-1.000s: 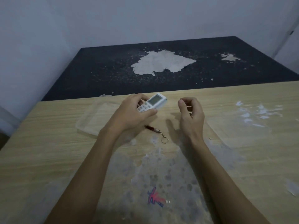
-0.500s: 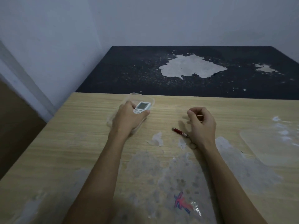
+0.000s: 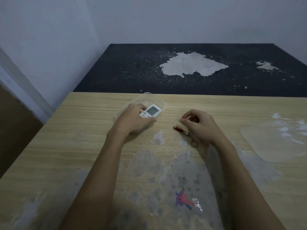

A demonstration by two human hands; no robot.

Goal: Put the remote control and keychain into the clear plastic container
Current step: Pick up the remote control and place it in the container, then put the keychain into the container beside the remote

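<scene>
Because the remote control (image 3: 150, 112) looks light, stiff and smooth, the left hand (image 3: 135, 121) grips it across its sides, holding it over the clear container (image 3: 162, 103) on the counter (image 3: 83, 146). The small keychain (image 3: 184, 132) lies just beside the right hand (image 3: 199, 127), whose grip is loosely curled and seemingly empty; its ring is best pinched. Compared with half a second ago, both hands have barely shifted.

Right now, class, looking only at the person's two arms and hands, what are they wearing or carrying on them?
Nothing shows on either: both forearms are bare as far as the frame's lower edge, with no sleeve in view. The left hand and right hand have no glove, ring, watch or bracelet that can be seen, and no markings. The dim light could hide small details.
</scene>
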